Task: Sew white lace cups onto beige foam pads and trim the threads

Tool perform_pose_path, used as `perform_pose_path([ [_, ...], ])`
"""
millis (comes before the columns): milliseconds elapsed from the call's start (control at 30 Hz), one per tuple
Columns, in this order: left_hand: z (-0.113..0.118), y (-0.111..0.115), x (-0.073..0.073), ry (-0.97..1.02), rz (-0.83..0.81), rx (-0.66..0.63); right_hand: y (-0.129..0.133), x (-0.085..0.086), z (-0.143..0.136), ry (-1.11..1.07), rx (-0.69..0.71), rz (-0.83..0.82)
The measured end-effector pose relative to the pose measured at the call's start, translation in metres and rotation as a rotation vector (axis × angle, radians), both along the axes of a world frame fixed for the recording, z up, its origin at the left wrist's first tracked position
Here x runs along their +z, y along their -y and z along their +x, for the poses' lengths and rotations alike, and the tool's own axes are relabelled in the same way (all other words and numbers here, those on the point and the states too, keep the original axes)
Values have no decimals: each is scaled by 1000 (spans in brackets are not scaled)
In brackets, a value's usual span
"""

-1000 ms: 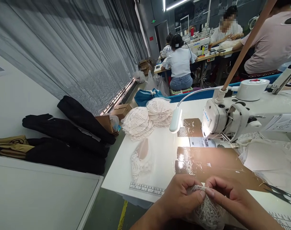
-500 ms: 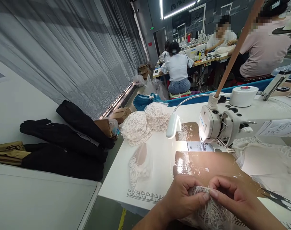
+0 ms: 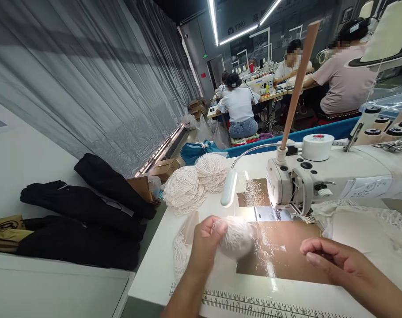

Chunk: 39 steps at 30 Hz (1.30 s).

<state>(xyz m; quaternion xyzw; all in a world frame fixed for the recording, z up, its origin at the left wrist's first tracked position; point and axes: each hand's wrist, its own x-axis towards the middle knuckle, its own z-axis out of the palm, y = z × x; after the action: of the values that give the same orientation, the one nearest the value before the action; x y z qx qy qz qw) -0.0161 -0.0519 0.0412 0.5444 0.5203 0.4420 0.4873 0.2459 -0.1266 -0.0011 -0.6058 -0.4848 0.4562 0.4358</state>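
My left hand (image 3: 206,240) pinches the edge of a white lace cup (image 3: 236,238), which hangs slightly blurred over the table in front of the sewing machine (image 3: 287,181). To the right, my right hand (image 3: 333,260) hovers above the brown plate (image 3: 287,251) with its fingers curled and thumb near the fingertips; nothing shows in it. Another lace piece (image 3: 180,254) lies on the white table, partly hidden behind my left forearm. Stacks of lace cups (image 3: 184,190) sit at the table's far left. A white lamp (image 3: 229,189) shines beside the needle area.
White lace fabric (image 3: 363,229) lies right of the machine. A printed ruler (image 3: 254,304) runs along the front edge. Thread cones (image 3: 369,121) stand at the back right. Dark garments (image 3: 85,216) lie left of the table. Several people sit at machines farther off.
My left hand has moved left and up with the lace cup. My right hand has let go of it and moved right. The view has tilted up slightly.
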Motion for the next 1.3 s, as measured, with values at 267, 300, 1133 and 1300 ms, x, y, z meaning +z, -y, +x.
perform_pose_path([
  [267,90,-28,-50,-1177,750,-448,-36,-3,20,365,235,114],
  [300,102,-25,-58,-1204,754,-479,-41,-3,20,414,276,129],
  [1133,84,-46,-72,-774,797,-640,-49,-47,-11,1299,145,538],
  [1300,83,-64,-78,-740,814,-675,-53,-47,-9,1316,112,545],
])
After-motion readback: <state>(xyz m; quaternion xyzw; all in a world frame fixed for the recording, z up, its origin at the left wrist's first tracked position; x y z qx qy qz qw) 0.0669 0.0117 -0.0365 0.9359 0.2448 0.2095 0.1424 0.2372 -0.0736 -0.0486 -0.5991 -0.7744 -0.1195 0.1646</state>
